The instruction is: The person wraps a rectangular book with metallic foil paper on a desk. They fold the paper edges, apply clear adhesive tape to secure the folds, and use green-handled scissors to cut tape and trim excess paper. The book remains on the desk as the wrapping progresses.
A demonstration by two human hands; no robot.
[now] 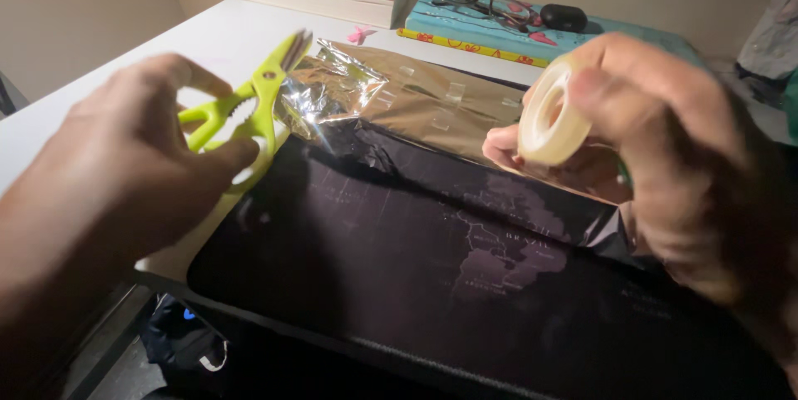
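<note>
Foil-wrapped parcel [416, 96] lies between both hands — left hand [125, 175] gripping green scissors [249, 105], right hand [657, 142] gripping tape roll [550, 117].

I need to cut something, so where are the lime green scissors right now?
In the head view, the lime green plastic-handled scissors are on the left side, held in the left hand, blades pointing at the shiny foil sheet.

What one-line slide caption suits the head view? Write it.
Left hand holds lime-green scissors, right hand a tape roll, above shiny wrapping sheet on a dark desk mat.
</note>
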